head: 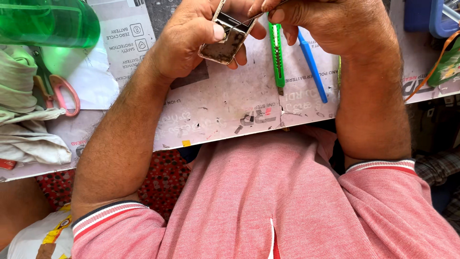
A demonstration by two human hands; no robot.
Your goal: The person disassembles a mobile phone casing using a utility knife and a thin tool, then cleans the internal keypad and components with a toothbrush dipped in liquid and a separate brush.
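We grip an opened phone frame (226,39) in our left hand (191,38) while our right hand (326,21) pinches tweezers (244,21) into it; next calls for a steady, gentle lift.

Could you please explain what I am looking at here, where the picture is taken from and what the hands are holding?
There is one picture, from a camera worn on a person's head, looking down past their pink polo shirt at their own two bare hands; no machine is involved. The left hand grips an opened phone frame, its dirty inside facing up. The right hand pinches a thin metal tool that reaches to the frame's upper edge; I cannot tell what kind. The work surface is a printed cardboard sheet. On it lie a green utility knife and a blue stick-like tool. To the left are pink-handled scissors, a crumpled white cloth and a green plastic bottle.
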